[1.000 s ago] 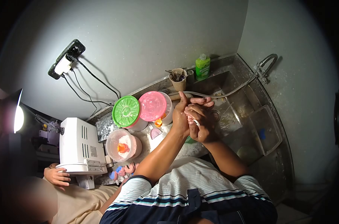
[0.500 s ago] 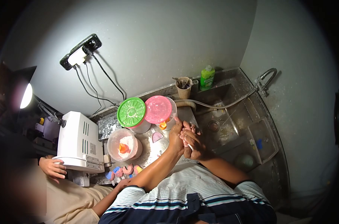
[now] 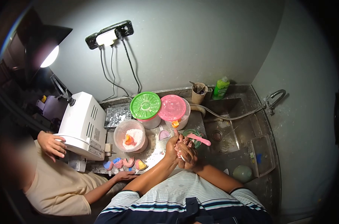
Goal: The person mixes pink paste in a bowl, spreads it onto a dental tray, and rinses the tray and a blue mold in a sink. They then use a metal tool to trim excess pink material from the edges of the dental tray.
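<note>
My left hand (image 3: 171, 148) and my right hand (image 3: 189, 155) are closed together over the front edge of the worktop. My left thumb points up, and my right fingers are bent against the left palm. Pinkish matter shows between the fingers, and a small white piece (image 3: 183, 158) sticks out below; the rest of what they hold is hidden. Just behind them stands a green mixing bowl (image 3: 196, 143) with a pink spatula (image 3: 200, 139) across it. A pink scoop (image 3: 164, 133) lies to the left.
An open tub of pale powder (image 3: 118, 139), a green-lidded tub (image 3: 146, 105) and a pink-lidded tub (image 3: 172, 107) stand left. Several pink-filled trays (image 3: 128, 162) lie in front. A co-worker's hand (image 3: 52, 145) touches a white machine (image 3: 78, 123). At right is a metal sink (image 3: 229, 136).
The view has shifted, bringing the bowl and pink spatula into sight behind my hands. My hands stay clasped, with the right fingers slightly moved. The co-worker's lower hand shows more fully near the trays.
</note>
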